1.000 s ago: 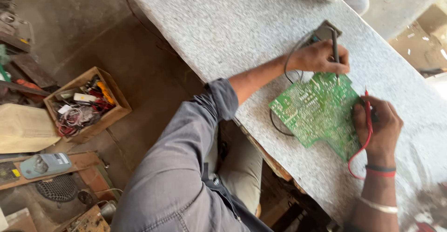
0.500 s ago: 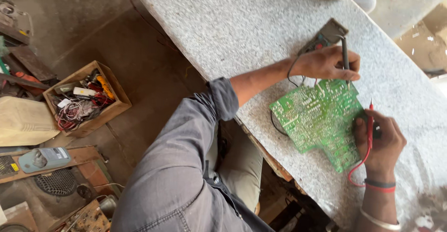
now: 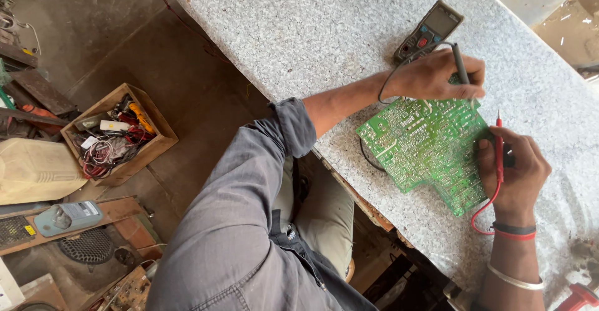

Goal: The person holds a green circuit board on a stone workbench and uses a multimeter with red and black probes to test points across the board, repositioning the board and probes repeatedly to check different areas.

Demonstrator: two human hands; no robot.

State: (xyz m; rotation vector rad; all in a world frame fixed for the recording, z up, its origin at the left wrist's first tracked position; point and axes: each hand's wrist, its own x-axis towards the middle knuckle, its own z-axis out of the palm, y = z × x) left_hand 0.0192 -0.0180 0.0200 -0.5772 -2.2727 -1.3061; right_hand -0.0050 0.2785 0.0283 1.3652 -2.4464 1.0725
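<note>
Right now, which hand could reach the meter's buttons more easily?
Probably the left hand. It holds the black probe at the edge of the green circuit board nearest the multimeter. The right hand holds the red probe at the board's other side, farther from the meter.

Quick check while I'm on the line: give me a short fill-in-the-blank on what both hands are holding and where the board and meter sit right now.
1. The left hand holds the ____ probe.
2. The right hand holds the ____ probe.
3. The ____ printed circuit board lies on the speckled grey stone table.
4. The dark handheld multimeter lies on the table beyond the ____ hand.

Missing words: black; red; green; left
</note>
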